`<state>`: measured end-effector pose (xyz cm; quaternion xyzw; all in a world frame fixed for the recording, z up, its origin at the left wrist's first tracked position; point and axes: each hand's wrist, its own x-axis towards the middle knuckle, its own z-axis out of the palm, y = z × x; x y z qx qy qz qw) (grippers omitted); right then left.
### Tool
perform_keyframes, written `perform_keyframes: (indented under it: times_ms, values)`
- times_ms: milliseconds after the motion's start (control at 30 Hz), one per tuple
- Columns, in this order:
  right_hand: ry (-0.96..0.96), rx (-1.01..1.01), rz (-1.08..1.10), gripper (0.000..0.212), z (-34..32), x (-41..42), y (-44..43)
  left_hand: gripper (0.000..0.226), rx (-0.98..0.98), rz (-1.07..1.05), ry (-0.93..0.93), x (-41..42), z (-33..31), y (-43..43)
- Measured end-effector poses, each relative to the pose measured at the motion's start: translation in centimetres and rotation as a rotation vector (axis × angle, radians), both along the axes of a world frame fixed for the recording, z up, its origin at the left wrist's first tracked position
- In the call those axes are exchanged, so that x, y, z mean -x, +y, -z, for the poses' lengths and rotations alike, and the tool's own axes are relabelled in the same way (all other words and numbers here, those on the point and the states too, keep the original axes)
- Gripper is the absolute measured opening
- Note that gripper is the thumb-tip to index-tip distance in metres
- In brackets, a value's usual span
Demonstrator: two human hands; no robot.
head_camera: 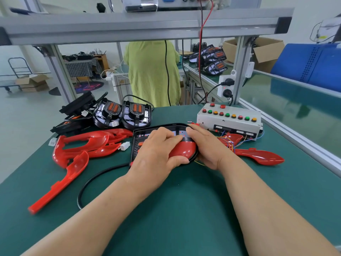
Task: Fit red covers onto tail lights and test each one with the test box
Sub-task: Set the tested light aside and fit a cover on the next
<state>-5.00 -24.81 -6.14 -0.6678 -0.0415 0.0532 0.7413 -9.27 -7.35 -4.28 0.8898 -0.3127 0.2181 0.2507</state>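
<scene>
Tail light [140, 134]: black housing, flat on tabletop [184, 209], mid-width, nearer far edge than near edge.
Red cover [184, 150]: sits on right end of tail light. Mostly hidden under the hands, so seating all round cannot be confirmed.
Left hand [156, 152]: fingers laid across top of unit, thumb curled on near rim of red cover; grips the cover.
Right hand [206, 145]: wrapped round right end of tail light, fingers on top; grips the housing.
Test box [228, 121]: toward far right corner, just beyond right hand. Thin coloured wires [230, 143] trail from it toward the unit.
Risk 1: cover seats cocked, one side clipped and other side riding up. Probable cause: press force applied at one end only. Tabs may crack if forced.
Risk 2: wire trapped between cover rim and housing, giving a false test result. Cause: wires lie close to right end, partly under right hand.
Risk 3: unit shifts during press. Black cable [103, 174] loops toward near left and may drag or snag spare covers [83, 145] by left edge.
</scene>
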Motion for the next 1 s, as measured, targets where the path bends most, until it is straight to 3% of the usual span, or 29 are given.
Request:
perform_keyframes:
  times_ms: [267, 767, 1000]
  values:
    - [-0.063, 0.083, -0.024, 0.022, 0.2, 0.1, 0.0, 0.043, 0.109, 0.025, 0.026, 0.0, 0.7, -0.4]
    - [-0.064, 0.053, -0.067, 0.027, 0.3, 0.1, 0.4, 0.041, 0.041, 0.028, -0.153, 0.3, 1.2, 0.2]
    - [-0.043, 0.044, -0.059, 0.027, 0.4, 0.0, 0.4, 0.04, 0.104, 0.083, -0.078, 0.3, 0.2, 0.6]
